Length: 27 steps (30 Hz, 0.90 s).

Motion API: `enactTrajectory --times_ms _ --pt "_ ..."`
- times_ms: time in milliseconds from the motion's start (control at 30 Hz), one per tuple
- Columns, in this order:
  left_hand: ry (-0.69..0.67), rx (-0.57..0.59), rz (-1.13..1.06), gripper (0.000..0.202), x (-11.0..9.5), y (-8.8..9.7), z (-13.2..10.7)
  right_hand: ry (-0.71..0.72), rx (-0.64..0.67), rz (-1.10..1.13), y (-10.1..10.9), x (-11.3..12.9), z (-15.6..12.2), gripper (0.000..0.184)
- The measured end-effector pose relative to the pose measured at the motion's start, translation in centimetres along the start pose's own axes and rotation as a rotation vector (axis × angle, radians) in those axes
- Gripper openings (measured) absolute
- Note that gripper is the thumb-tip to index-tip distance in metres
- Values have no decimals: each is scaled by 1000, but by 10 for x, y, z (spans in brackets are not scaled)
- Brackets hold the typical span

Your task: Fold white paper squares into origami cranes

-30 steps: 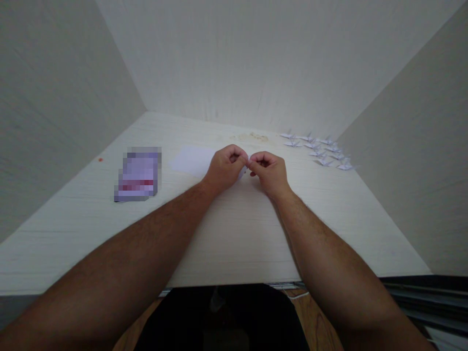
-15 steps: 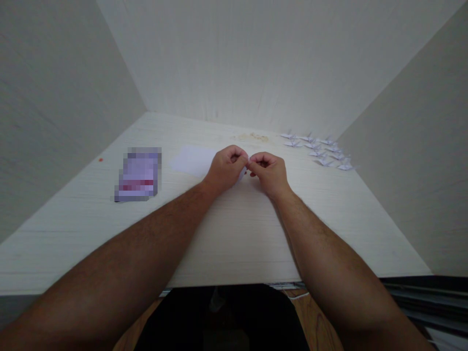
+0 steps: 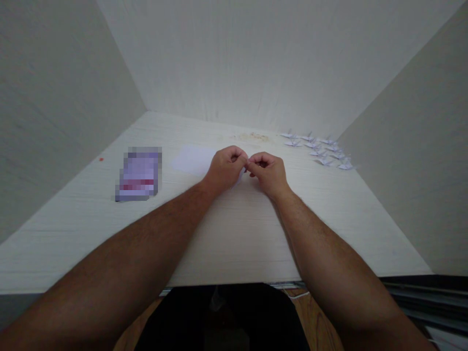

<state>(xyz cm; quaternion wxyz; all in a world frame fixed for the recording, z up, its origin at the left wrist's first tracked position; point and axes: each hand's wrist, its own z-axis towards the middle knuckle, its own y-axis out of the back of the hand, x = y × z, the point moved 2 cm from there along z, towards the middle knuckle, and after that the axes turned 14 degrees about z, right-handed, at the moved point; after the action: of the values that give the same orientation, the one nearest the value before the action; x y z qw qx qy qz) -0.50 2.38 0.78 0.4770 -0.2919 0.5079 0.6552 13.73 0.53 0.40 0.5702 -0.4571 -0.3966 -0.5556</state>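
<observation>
My left hand [image 3: 228, 167] and my right hand [image 3: 268, 170] meet fingertip to fingertip above the middle of the table. Both are closed in a pinch on a small piece of white folded paper [image 3: 239, 179]. Most of that paper is hidden behind my left hand; only a pale edge shows below its fingers. Flat on the table, partly covered by my left hand, lies white sheet paper [image 3: 192, 160].
Several white paper cranes [image 3: 317, 146] stand in rows at the back right of the table [image 3: 234, 243]. A blurred purple packet [image 3: 139, 173] lies on the left, with a small orange-red spot [image 3: 101, 159] beyond it. Walls close in the back and both sides.
My fingertips have shifted very slightly against each other, with the right hand a touch nearer the left. Everything else stays in place.
</observation>
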Motion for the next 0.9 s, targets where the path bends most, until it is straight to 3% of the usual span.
enactTrajectory --times_ms 167,367,667,900 --pt "-27 -39 -71 8 -1 2 0 14 -35 2 2 -2 2 16" --pt "16 90 -150 15 3 0 3 17 -125 71 7 -5 6 13" --pt "75 39 -233 17 8 0 1 -41 24 143 1 -9 3 27" --pt "104 149 -275 27 7 0 0 -47 -16 145 1 -8 4 18"
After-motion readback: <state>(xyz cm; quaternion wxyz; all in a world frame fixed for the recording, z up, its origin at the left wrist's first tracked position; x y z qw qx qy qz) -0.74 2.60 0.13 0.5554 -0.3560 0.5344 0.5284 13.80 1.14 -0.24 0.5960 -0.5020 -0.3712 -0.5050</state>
